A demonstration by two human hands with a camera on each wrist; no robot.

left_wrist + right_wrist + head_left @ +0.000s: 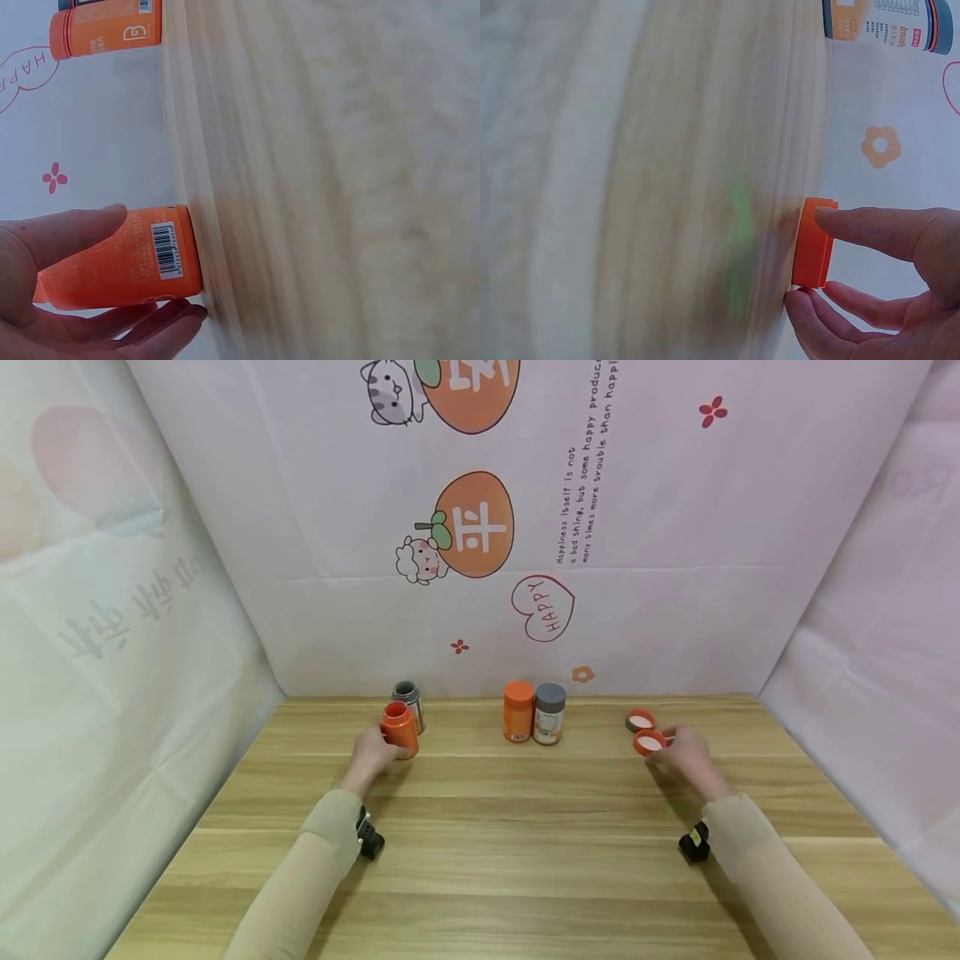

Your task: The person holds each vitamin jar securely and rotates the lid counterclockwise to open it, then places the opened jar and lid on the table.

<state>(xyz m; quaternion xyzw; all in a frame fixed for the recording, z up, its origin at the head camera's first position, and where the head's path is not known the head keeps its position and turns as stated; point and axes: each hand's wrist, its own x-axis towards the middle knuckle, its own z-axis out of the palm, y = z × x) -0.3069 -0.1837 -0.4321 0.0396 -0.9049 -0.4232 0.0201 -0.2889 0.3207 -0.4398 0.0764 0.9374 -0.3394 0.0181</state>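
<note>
On the left side of the table, my left hand (372, 752) grips an uncapped orange bottle (401, 731), thumb on one side and fingers on the other. The bottle stands upright on the wood, its barcode (166, 250) showing in the left wrist view. An uncapped grey bottle (417, 710) stands just behind it. Over at the right, my right hand (686, 752) pinches an orange cap (813, 243) between thumb and fingers. That cap lies on the table, white inside facing up. A grey cap (628, 723) with an orange inner rim lies just behind it.
A capped orange bottle (518, 714) and a capped grey bottle (549, 717) stand side by side at the back middle. Behind them hangs a printed white cloth (360, 635). More cloth hangs along both sides of the wooden table (517, 860).
</note>
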